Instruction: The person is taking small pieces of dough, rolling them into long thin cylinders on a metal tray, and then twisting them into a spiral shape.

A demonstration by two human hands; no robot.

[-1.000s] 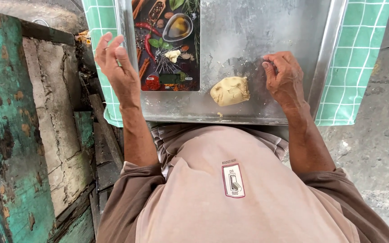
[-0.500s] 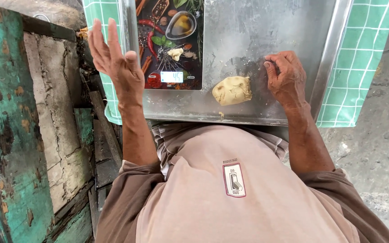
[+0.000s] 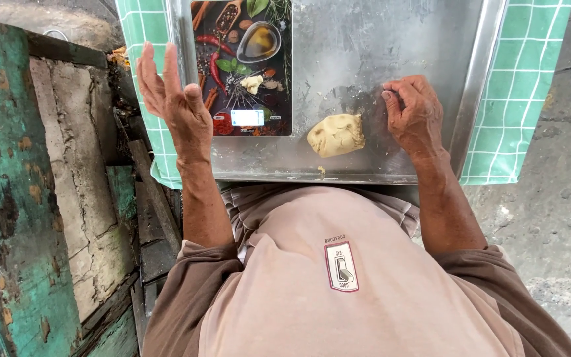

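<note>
A pale yellow lump of dough lies on a shiny metal tray near its front edge. My right hand rests on the tray just right of the dough, fingers curled, palm down, with nothing visibly held. My left hand is raised in the air at the tray's left edge, fingers spread, empty. Beside it lies a flat kitchen scale printed with spices, and a small bit of dough sits on it.
A green-and-white checked cloth hangs under the tray on both sides. A worn teal-painted wall and rough stone stand at my left. Grey concrete ground lies to the right.
My left hand has lifted and moved outward to the left, fingers spreading. My right hand has stayed beside the dough, which has not moved.
</note>
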